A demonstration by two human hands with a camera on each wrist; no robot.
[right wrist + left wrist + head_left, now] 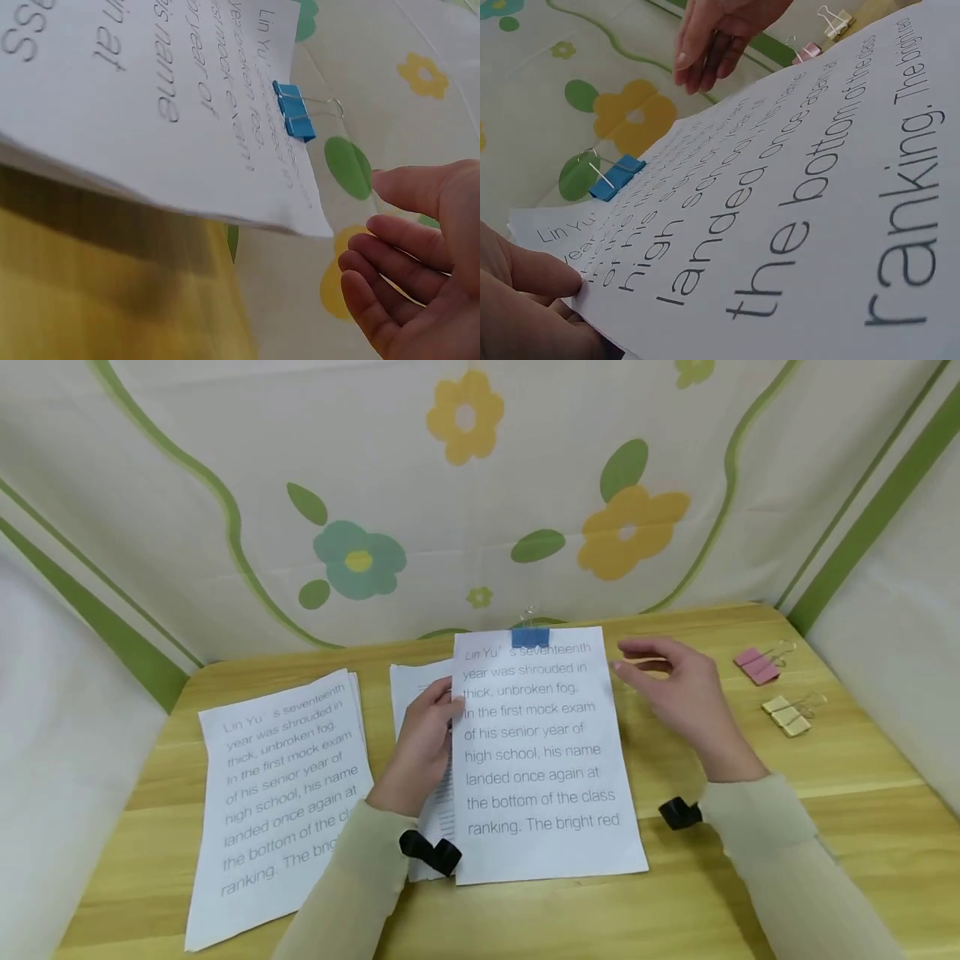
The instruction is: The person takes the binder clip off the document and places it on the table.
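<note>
Paper dominates the wooden tabletop [750, 877]: a clipped stack of printed sheets [540, 752] lies at the middle, its top edge toward the far edge and pinched there by a blue binder clip [530, 637]. The left hand [423, 747] grips the stack's left edge, thumb on the printed top page and fingers curled beneath, and the wrist views show that side lifted a little off the wood. The right hand [678, 689] hovers just beside the stack's upper right corner, relaxed and holding nothing, fingers loosely extended toward the far edge; it touches neither paper nor clip. Partly under the left hand and the stack lies another sheet of paper [416, 693], peeking out on the left. Nearer the left edge of the tabletop rests a loose pile of printed pages [281, 793], tilted and bearing the same text. Toward the far right corner sit a pink binder clip [759, 665] and, just nearer, a yellow binder clip [787, 714], apart from both hands.
</note>
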